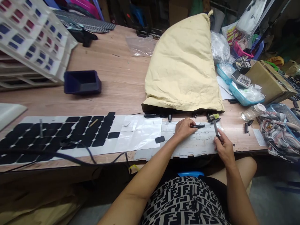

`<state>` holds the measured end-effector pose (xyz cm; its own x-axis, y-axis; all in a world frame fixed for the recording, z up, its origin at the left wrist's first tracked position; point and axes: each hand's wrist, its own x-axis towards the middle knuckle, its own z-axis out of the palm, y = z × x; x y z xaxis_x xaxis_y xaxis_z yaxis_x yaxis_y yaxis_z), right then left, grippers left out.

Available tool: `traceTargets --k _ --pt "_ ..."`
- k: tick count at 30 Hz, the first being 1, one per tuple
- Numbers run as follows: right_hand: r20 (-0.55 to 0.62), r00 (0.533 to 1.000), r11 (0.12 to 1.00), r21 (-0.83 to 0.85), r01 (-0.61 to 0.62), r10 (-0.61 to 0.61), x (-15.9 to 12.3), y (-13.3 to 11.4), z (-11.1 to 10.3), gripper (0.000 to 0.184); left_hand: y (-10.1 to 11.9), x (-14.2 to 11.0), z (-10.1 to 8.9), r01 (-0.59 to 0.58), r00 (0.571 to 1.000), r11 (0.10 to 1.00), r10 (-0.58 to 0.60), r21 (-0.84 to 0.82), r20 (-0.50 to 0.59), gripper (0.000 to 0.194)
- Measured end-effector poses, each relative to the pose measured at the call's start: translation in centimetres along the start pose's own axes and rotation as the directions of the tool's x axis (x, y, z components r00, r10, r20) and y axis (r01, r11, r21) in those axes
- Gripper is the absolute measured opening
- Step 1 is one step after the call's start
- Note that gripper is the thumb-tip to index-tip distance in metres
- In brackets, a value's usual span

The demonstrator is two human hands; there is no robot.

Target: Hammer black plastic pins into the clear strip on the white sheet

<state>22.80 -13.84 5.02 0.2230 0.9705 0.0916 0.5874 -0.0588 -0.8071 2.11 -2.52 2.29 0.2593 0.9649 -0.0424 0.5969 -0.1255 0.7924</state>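
My left hand [185, 128] pinches one end of a small black pen-shaped piece [199, 126] over the grey board at the table's front edge. In my right hand [224, 146] is a slim tool [216, 128] with a flat grey shaft and a dark handle, pointing away from me. Its tip is close to a small yellow-green item [213, 116]; whether they touch I cannot tell. Several small black parts lie around there, by the dark mouth of a large yellow cloth bag [182, 65]. Under both hands is the worn grey board [187, 150].
Flat black pads [93, 131] lie in rows on a white sheet [138, 134] at left, with a black cable [70, 157] across it. Beyond are a dark bin [82, 82] and white crate [37, 40]. At right stand a jar [254, 112], blue baskets [246, 97] and patterned cloth [276, 134].
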Motion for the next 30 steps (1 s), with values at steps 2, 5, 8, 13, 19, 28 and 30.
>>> traceTargets --k 2,5,8,13,19,28,30 --pt "-0.025 0.993 0.982 0.151 -0.113 0.118 0.9 1.1 -0.2 0.055 0.0 0.0 0.0 -0.009 1.0 1.0 0.009 -0.005 0.001 0.011" --pt "-0.05 0.981 0.931 0.326 -0.162 0.189 1.6 1.8 -0.3 0.051 -0.3 0.0 0.0 -0.058 0.998 0.998 0.058 -0.002 -0.013 0.011" --pt "-0.062 0.978 0.903 0.4 -0.157 0.197 1.7 1.8 -0.3 0.046 -0.3 -0.7 -0.4 -0.17 0.985 0.985 0.169 -0.016 -0.01 0.013" --pt "-0.028 0.983 0.903 0.401 -0.155 0.181 1.5 1.8 -0.3 0.041 1.5 -6.2 -1.3 -0.447 0.863 0.884 0.467 -0.137 0.195 0.019" --pt "-0.032 0.986 0.908 0.395 -0.14 0.166 1.5 2.3 -0.2 0.04 1.8 -13.5 1.7 -0.345 0.73 0.915 0.401 -0.207 0.554 0.024" --pt "-0.035 0.988 0.914 0.386 -0.126 0.151 1.4 2.2 -0.2 0.042 -3.1 -12.7 7.2 0.161 0.736 0.98 -0.198 0.116 0.647 0.049" --pt "-0.035 0.989 0.916 0.384 -0.119 0.144 1.4 2.3 -0.2 0.041 -2.3 -12.9 6.2 0.109 0.724 0.991 -0.128 0.071 0.678 0.051"
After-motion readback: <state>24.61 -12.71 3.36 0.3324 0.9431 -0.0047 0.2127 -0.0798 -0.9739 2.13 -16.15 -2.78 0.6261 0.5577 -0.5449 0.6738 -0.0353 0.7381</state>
